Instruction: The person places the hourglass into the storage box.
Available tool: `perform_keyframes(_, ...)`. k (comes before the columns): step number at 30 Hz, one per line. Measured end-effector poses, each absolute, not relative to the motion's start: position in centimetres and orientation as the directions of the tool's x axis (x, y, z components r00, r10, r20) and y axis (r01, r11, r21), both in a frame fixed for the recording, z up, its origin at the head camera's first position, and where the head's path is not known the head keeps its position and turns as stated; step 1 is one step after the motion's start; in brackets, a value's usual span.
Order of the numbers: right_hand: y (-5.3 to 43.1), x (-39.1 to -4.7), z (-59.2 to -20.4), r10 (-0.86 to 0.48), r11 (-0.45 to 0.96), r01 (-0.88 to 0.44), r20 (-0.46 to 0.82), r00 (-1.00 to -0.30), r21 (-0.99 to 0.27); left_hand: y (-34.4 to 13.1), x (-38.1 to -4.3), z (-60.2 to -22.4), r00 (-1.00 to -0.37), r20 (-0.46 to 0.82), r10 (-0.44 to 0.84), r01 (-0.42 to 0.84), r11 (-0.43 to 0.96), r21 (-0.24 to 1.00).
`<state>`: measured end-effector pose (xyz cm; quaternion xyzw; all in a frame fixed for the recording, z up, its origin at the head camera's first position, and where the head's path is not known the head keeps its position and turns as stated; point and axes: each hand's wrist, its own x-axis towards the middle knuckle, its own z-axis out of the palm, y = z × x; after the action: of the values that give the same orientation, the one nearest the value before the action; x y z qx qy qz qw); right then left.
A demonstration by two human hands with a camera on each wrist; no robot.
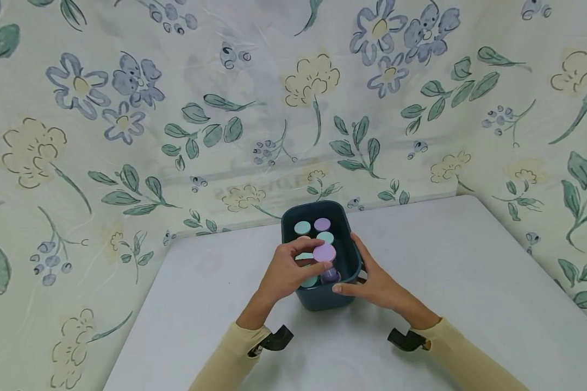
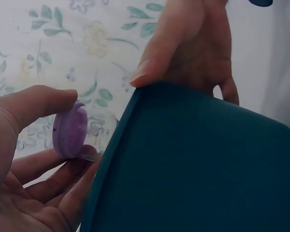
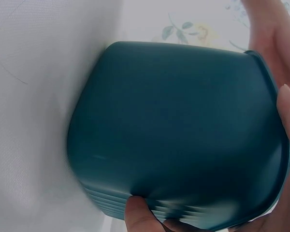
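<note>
A dark teal bin (image 1: 318,300) stands on the table, holding several small round-topped pieces with mint lids (image 1: 302,227) and purple lids (image 1: 322,224). Above its opening, my left hand (image 1: 286,269) pinches a round purple lid (image 1: 325,252) between thumb and fingers. In the left wrist view that purple lid (image 2: 70,129) is seen edge-on; whether it sits on a jar, I cannot tell. My right hand (image 1: 381,285) grips the bin at its near right corner, thumb at the rim and fingers along the ridged side wall (image 3: 183,212). The fingers partly cover the contents.
A white table (image 1: 210,304) spreads around the bin. Behind it and along the sides hangs a floral-printed sheet (image 1: 254,136), close to the bin's far end. Dark wrist mounts (image 1: 278,338) sit on both sleeves.
</note>
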<state>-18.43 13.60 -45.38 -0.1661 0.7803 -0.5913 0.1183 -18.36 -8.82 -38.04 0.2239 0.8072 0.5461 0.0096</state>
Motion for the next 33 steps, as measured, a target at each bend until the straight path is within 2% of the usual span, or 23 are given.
perform_keyframes(7,13.5,-18.4,-45.5,-0.403,0.224,-0.123,0.023,-0.915,-0.967,-8.6,-18.3,-38.7,-0.886,0.146,0.44,0.319,0.35,0.881)
perform_keyframes(15,13.5,-18.5,-45.7,-0.404,0.212,-0.133,0.037,-0.914,-0.968,-8.6,-18.5,-38.8,-0.862,0.112,0.495,0.332,0.382,0.862)
perform_keyframes(24,13.5,-18.5,-45.6,-0.411,0.199,-0.137,0.044,-0.91,-0.97,-8.7,-19.1,-38.6,-0.838,0.068,0.541,0.391,0.509,0.767)
perform_keyframes(33,13.5,-18.4,-45.6,-0.413,0.206,-0.123,0.028,-0.91,-0.971,-8.8,-19.8,-38.2,-0.818,0.026,0.575,0.408,0.547,0.731)
